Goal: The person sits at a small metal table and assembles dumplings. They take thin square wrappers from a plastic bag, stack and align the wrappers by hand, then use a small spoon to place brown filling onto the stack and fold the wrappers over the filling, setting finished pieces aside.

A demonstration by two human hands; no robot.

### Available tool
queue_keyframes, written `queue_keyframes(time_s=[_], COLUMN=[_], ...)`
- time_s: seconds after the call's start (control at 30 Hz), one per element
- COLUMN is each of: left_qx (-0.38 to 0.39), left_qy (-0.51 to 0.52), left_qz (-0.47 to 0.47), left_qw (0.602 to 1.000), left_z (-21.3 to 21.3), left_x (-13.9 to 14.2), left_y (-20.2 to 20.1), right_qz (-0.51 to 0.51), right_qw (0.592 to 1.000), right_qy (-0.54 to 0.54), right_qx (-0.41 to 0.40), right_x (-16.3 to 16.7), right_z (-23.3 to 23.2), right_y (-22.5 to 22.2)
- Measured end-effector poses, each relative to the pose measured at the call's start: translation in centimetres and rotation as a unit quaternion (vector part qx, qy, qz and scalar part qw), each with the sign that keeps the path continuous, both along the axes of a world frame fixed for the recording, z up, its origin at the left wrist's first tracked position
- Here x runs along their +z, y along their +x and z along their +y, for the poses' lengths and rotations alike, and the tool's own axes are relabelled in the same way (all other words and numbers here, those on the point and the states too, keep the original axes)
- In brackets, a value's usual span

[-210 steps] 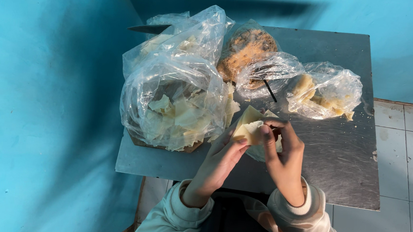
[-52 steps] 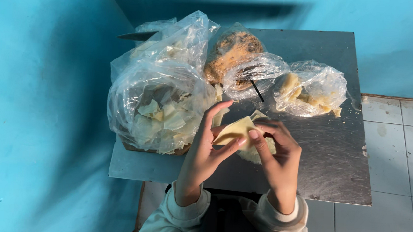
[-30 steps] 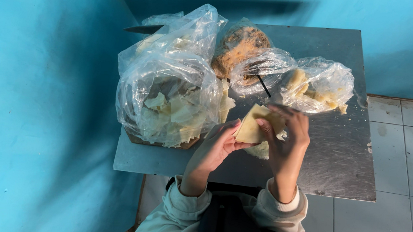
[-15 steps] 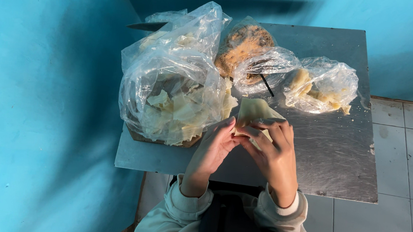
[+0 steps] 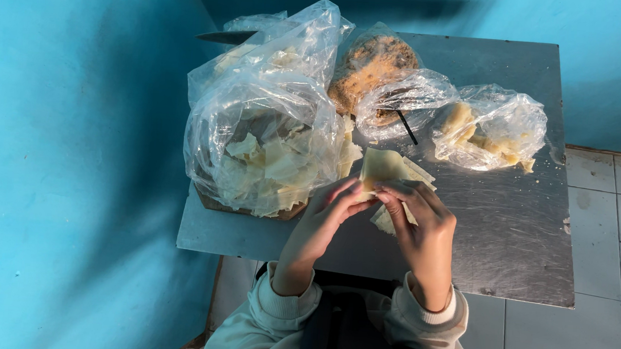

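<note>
Plastic bags (image 5: 269, 142), steel table (image 5: 510, 239), blue wall (image 5: 71, 158)

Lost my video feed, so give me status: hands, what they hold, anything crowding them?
Left hand and right hand both pinching one pale wrapper sheet above metal table. More sheets under the hands. Big clear bag of wrappers close at left.

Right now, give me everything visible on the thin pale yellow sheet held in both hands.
The thin pale yellow sheet looks like soft dough or a wrapper, matte and slightly creased, folded so its upper part rises in a rough rectangle. The left hand pinches its lower left edge and the right hand grips its lower right, holding it above the scratched grey metal table. More pale sheets lie under it; whether it touches them cannot be told. It sits just right of the large clear plastic bag of similar pieces.
</note>
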State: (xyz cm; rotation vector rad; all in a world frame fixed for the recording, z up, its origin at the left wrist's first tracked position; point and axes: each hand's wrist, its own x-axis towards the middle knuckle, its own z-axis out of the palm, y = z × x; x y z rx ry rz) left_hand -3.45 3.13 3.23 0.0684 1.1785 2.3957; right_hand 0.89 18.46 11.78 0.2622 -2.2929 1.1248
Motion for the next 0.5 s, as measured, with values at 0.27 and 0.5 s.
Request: queue_keyframes(time_s=[0.27,0.5], left_qx=[-0.061,-0.034], left_qy=[-0.125,-0.177], left_qz=[0.142,0.167], left_qw=[0.980,0.969], left_z=[-0.2,0.5], left_x=[2.2,2.8], left_y=[0.3,0.4], right_qz=[-0.082,-0.063], right_qw=[0.978,0.936], right_qy=[-0.171,-0.335], right_qx=[-0.082,-0.086], right_x=[-1.7,-3.8], right_z=[0.5,1.8], right_y=[0.4,0.2])
